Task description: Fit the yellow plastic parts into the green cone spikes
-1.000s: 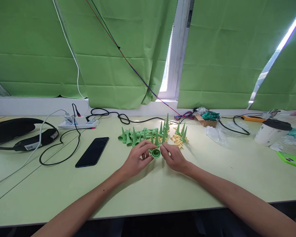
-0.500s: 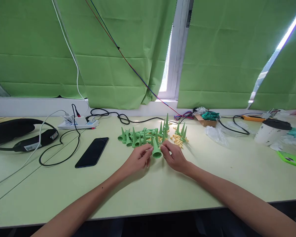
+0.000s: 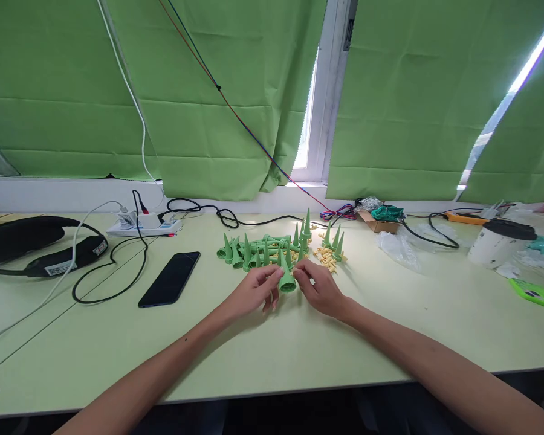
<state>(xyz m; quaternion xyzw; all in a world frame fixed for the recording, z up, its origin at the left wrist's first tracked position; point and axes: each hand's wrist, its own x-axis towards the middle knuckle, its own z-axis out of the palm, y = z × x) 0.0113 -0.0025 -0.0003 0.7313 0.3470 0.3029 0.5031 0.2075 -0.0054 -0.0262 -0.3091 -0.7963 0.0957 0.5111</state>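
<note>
Pinched between the thumb and fingers of my left hand [image 3: 254, 289] is a green plastic watering spike [image 3: 288, 281], a hollow cone. Its round open end faces me and its tip points away. My right hand [image 3: 320, 287] is closed in a pinch against the spike's right side; whatever small piece its fingertips may hold is hidden. Just beyond my hands lies a cluster of similar green spikes [image 3: 247, 252], some upright and some on their sides. Small pale yellow plastic pieces [image 3: 327, 258] are heaped right of that cluster, beside a few more upright spikes [image 3: 338, 246].
A black phone [image 3: 170, 280] lies left of my arms. Farther left are a power strip [image 3: 147, 228], cables and a black neckband device [image 3: 68, 258]. On the right stand a small cardboard box [image 3: 378, 222], a plastic bag [image 3: 399, 249], a lidded cup [image 3: 500, 243] and a green phone case [image 3: 537, 294].
The held spike has shifted slightly down and left, and its open end tips a little lower. My right fingertips have come in against its side.
</note>
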